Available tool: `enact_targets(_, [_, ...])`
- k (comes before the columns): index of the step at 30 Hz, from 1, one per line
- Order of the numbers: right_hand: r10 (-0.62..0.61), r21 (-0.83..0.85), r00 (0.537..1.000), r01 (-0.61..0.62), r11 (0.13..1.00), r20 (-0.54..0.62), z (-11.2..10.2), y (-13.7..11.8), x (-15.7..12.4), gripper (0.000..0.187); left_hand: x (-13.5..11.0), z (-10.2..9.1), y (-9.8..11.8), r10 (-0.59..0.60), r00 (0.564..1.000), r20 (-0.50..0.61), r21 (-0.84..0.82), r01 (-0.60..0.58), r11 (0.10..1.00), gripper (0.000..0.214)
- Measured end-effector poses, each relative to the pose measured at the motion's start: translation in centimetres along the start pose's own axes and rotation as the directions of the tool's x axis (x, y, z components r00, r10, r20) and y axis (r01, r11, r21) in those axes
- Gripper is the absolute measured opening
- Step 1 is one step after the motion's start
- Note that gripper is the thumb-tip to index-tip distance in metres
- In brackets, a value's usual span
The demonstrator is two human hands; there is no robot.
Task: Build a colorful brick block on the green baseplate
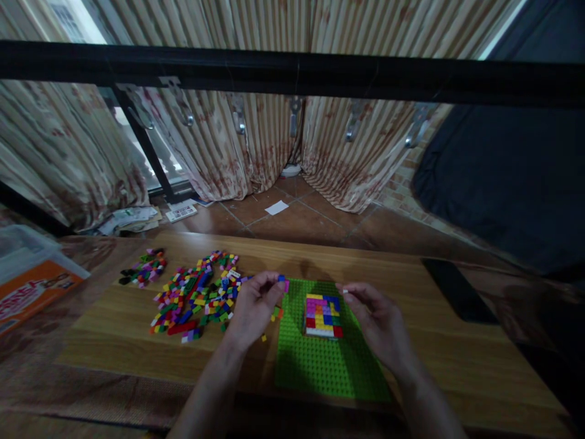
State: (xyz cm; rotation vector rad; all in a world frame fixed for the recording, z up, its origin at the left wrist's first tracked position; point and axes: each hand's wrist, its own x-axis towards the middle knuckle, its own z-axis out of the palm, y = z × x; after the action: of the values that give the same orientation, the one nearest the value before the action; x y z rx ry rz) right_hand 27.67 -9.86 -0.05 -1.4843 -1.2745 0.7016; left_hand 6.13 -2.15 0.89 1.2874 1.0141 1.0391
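A green baseplate (315, 372) lies on the wooden table, bearing a square block of multicoloured toy bricks (322, 314). Over the plate's far left corner, my left hand (258, 305) is closed, pinching a small blue brick (281, 278). A pink brick (286, 285) shows right beside those fingertips; whether they hold it too I cannot tell. On the other side, above the plate's right edge, my right hand (377, 317) pinches a small white brick (345, 291). Both hands are apart from the built block.
Loose bricks (196, 299) spread over the table's left half, with a smaller heap (145, 268) farther left. A dark phone-like slab (458, 289) lies at the right. A clear box with an orange label (34, 289) stands left. A black bar (292, 72) with metal hooks crosses ahead.
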Motion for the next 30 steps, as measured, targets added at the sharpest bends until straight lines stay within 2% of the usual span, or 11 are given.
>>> enact_targets(4, [-0.003,0.046,1.000,0.002,0.999,0.026,0.3,0.4,0.1,0.016,0.1,-0.2,-0.1,0.009,1.000,-0.003,0.002,-0.009,1.000,0.016])
enact_targets(9, [0.157,0.144,0.987,-0.160,0.977,0.032,0.9,0.9,0.1,0.020,0.1,-0.3,-0.1,-0.001,1.000,-0.016,-0.008,0.001,1.000,0.016])
enact_targets(12, [0.204,0.182,0.979,-0.204,0.962,0.016,1.3,0.8,0.0,0.021,0.1,-0.4,-0.2,0.000,1.000,-0.026,-0.004,0.000,1.000,0.017])
enact_targets(23, [0.227,0.208,0.973,-0.215,0.954,-0.034,2.2,0.4,-0.2,0.016,0.3,-0.7,-0.5,-0.003,0.999,-0.035,0.019,0.003,1.000,0.017])
enact_targets(30, [0.266,0.245,0.961,-0.240,0.939,-0.075,2.8,0.1,-0.5,0.020,0.2,-0.7,-0.4,-0.023,0.998,-0.054,0.008,0.024,1.000,0.018])
